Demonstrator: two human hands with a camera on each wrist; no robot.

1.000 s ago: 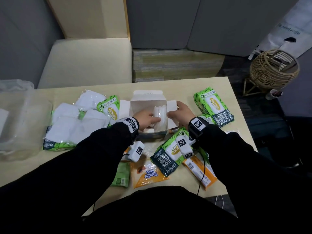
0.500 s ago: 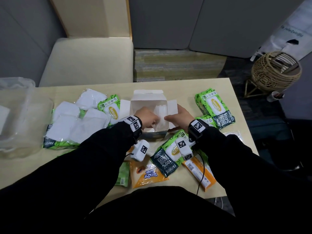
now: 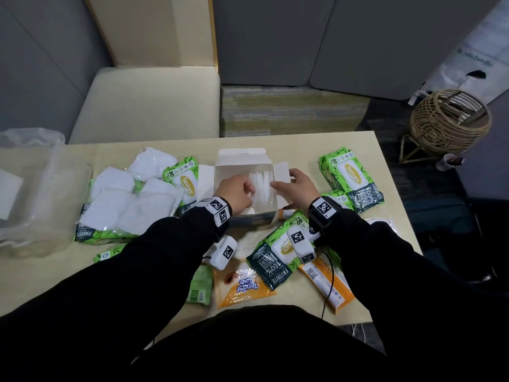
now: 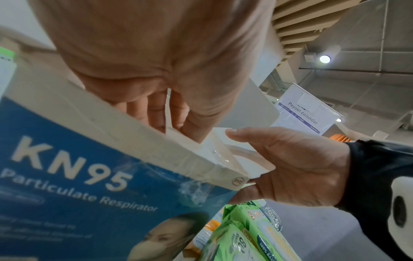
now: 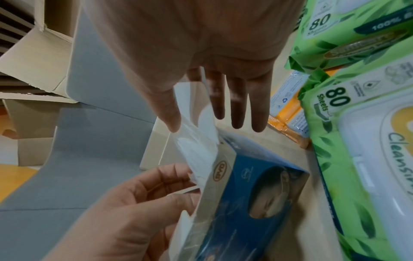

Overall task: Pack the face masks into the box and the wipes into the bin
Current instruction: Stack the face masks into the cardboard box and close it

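Note:
The white KN95 box (image 3: 242, 168) stands with its flaps spread at the table's middle, blue-printed on its front (image 4: 67, 176). A stack of wrapped white face masks (image 3: 261, 186) stands on edge against its right wall. My left hand (image 3: 249, 188) reaches into the box, its curled fingers (image 4: 154, 113) pinching a mask's edge. My right hand (image 3: 281, 180) holds the right side: its thumb (image 5: 172, 121) presses the masks (image 5: 198, 150), while its straight fingers lie outside the flap. More wrapped masks (image 3: 121, 199) lie at the left. The clear bin (image 3: 68, 172) stands at the far left.
Green wipes packs lie left of the box (image 3: 184, 180), at the right (image 3: 349, 177) and under my right wrist (image 3: 275, 257). Orange packs (image 3: 245, 285) lie near the front edge. A wicker basket (image 3: 449, 119) stands on the floor beyond the table's right edge.
Both hands stay at the box. The mask stack now stands closer against the right wall, and my right thumb has come onto it.

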